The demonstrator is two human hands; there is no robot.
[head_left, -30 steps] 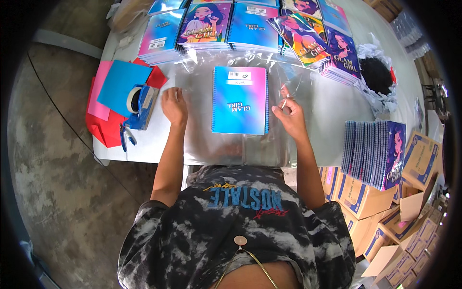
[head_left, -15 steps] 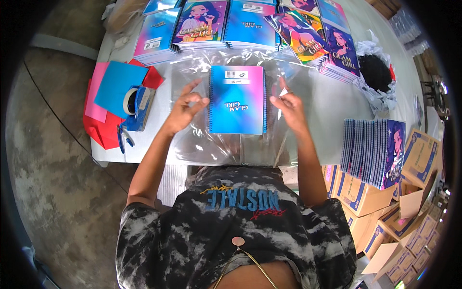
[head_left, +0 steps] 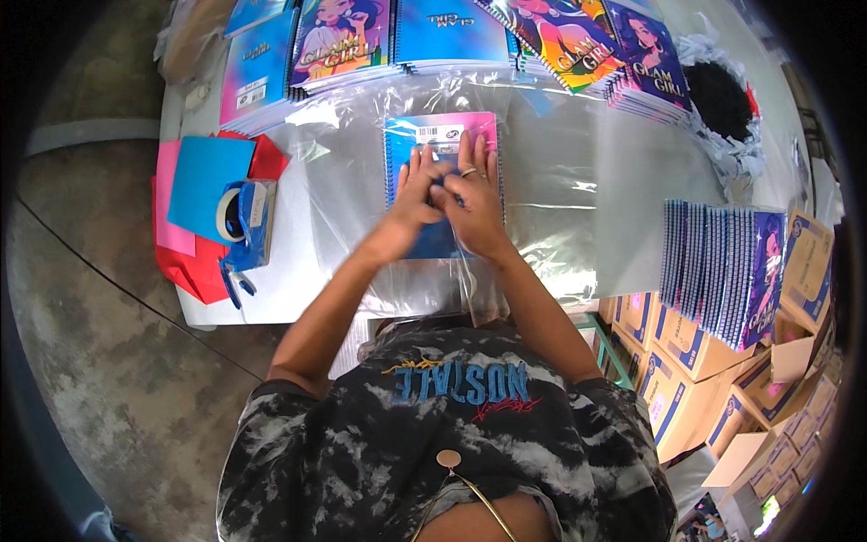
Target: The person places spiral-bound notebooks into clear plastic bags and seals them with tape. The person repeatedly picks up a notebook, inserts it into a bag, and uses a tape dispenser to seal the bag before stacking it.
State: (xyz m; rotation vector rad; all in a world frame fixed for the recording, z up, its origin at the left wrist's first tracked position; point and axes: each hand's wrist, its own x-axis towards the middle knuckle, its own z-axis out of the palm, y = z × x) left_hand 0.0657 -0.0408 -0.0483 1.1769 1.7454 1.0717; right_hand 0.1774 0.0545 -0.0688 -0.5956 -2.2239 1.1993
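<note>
A spiral notebook [head_left: 400, 135] with a blue and pink cover lies in front of me on a sheet of clear plastic film [head_left: 551, 212]. The film seems to lie over part of its cover. My left hand [head_left: 408, 203], a little blurred, rests over the notebook's middle with fingers stretched forward. Beside it, my right hand [head_left: 476, 200], with a ring on one finger, lies flat on the right half of the cover, fingers extended. The two hands nearly meet, their thumbs close together. They hide much of the lower cover.
Stacks of spiral notebooks [head_left: 452, 36] line the table's far side. On the left are coloured sheets [head_left: 208, 167], a blue tape dispenser [head_left: 260, 226] and scissors [head_left: 237, 291]. A notebook row [head_left: 709, 262] stands at the right edge, above cardboard boxes [head_left: 691, 402]. Crumpled paper surrounds a black item [head_left: 718, 101].
Both hands have come inward from the notebook's sides onto its cover. The film's near edge has been brought up over the notebook. The view has shifted slightly.
</note>
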